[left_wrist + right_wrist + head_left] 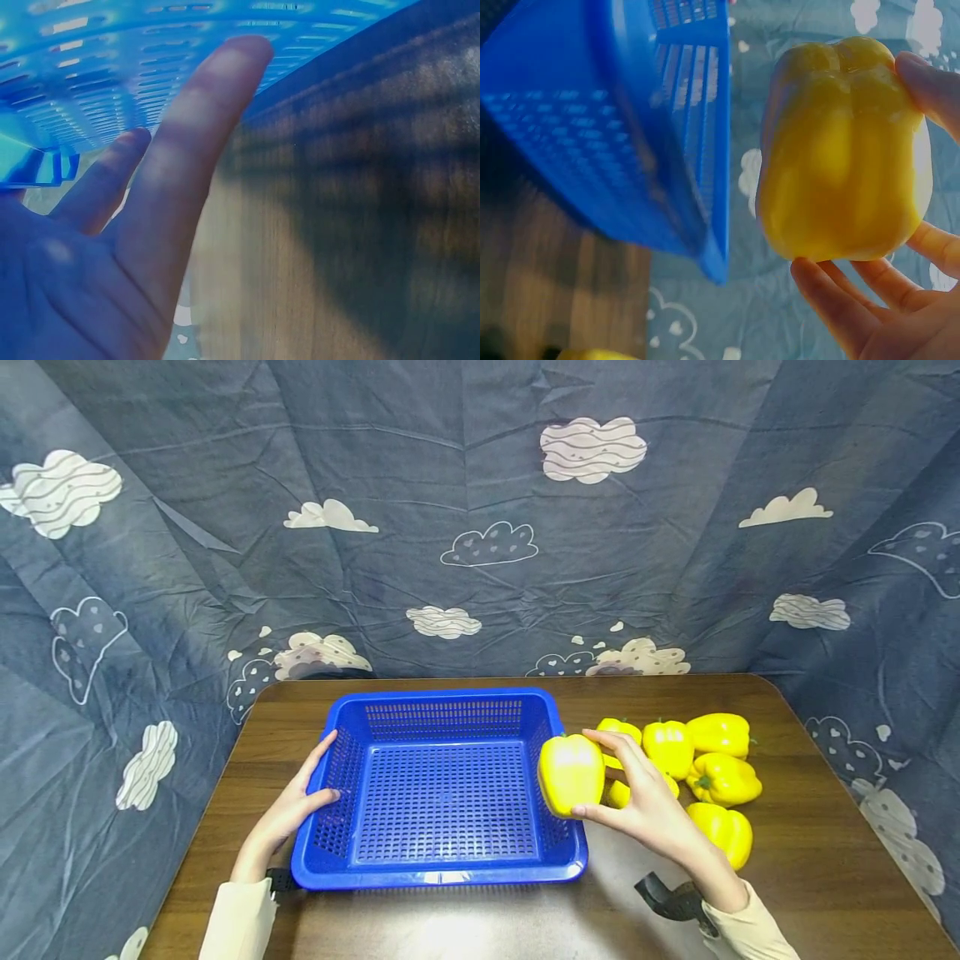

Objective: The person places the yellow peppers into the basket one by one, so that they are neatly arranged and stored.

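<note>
An unfilled blue plastic basket (pixel 450 877) rests on the wooden table. My left hand (pixel 288 814) holds its left rim, thumb over the inside; in the left wrist view the fingers of my left hand (pixel 172 180) lie along the slotted outer wall (pixel 150 82). Between thumb and fingers, my right hand (pixel 652 810) grips a yellow bell pepper (pixel 572 774), raised at the basket's right rim. The right wrist view shows that pepper (pixel 844 157) held in my right hand (pixel 900 300), beside the basket wall (pixel 570 142) and apart from it.
Several yellow peppers (pixel 718 733) lie in a group on the right side of the brown table (pixel 817 852), partly hidden behind my right hand. A dark blue curtain (pixel 420 468) with cloud prints hangs behind the table and at both sides.
</note>
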### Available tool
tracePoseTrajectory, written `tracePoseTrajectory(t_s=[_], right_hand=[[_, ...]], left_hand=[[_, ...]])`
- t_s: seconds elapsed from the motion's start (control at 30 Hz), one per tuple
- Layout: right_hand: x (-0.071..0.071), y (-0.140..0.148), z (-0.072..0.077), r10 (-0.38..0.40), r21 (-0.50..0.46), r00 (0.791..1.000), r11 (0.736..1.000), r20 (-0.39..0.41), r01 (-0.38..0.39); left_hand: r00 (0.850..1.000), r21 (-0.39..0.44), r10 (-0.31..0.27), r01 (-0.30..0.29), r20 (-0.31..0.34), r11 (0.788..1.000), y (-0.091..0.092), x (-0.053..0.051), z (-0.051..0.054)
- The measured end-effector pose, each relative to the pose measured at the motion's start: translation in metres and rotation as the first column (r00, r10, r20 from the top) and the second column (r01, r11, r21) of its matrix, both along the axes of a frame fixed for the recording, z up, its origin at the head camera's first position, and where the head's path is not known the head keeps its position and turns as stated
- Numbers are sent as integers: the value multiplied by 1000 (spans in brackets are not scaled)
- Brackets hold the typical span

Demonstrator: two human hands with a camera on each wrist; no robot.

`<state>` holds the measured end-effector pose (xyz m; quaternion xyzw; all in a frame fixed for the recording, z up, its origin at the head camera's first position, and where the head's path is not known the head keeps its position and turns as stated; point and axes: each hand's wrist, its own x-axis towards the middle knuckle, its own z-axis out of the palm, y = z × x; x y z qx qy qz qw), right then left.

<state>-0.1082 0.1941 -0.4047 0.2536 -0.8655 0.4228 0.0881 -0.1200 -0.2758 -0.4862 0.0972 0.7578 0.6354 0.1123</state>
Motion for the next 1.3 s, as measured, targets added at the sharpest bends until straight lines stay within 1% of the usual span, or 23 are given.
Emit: tracePoseTrajectory(t_s=[0.23,0.37,0.5,0.67,0.9,1.03,1.3], right_hand=[[-8,-20,6,21,56,1000,998,7,-22],[-13,-32,12,59,42,998,997,13,-59],[-17,-43,17,94,9,994,995,63,-94],[-22,-55,20,94,10,991,995,95,-96],[-28,-72,22,134,-44,980,991,146,-128],[-32,-82,23,151,-41,978,988,142,-147],[-40,-102,20,193,-74,973,980,124,-185]], left_hand=[[1000,-22,3,-2,24,1000,0,0,2],[999,-23,0,0,37,1000,-1,-1,3],[999,-20,-10,11,49,1000,-1,-1,4],[998,-22,-15,17,67,1000,-2,-2,4],[996,-6,-24,24,87,1000,-3,-3,4],[995,-7,-28,28,98,1000,-4,-3,5],[994,3,-18,18,110,1000,-2,-3,5]])
